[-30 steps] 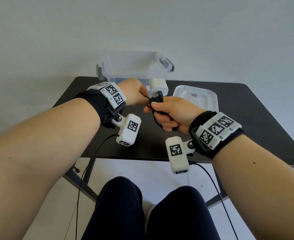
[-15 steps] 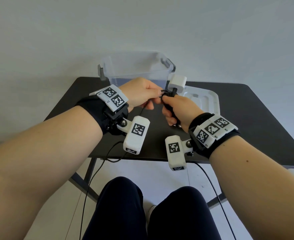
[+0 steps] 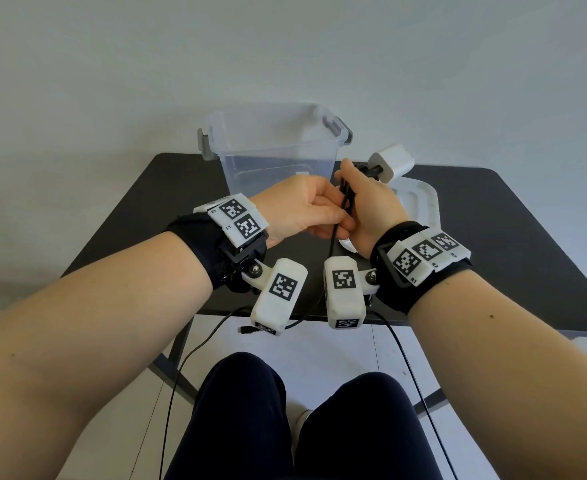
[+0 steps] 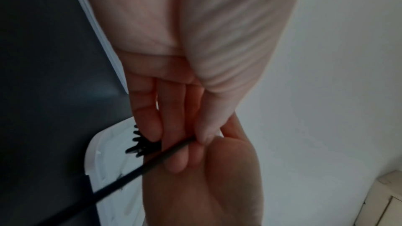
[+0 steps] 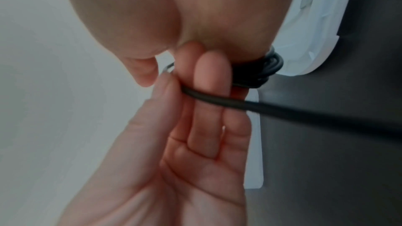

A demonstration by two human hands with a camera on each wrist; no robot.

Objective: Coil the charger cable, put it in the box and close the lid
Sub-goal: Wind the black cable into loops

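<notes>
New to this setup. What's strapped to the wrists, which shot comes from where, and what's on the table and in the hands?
No robot here: a person works with bare hands. The white blocks with black-and-white markers strapped to each wrist are small cameras. The wide picture comes from a camera on the head, looking down over both arms; the two dim close-ups come from the wrist cameras, looking along the fingers.

On the black table stands a clear plastic box, open, with its white lid lying flat beside it.

The right hand holds a bundle of coiled black charger cable, with the white plug sticking out beyond it. The left hand pinches the loose strand of the same cable; the rest hangs down over the table edge.
</notes>
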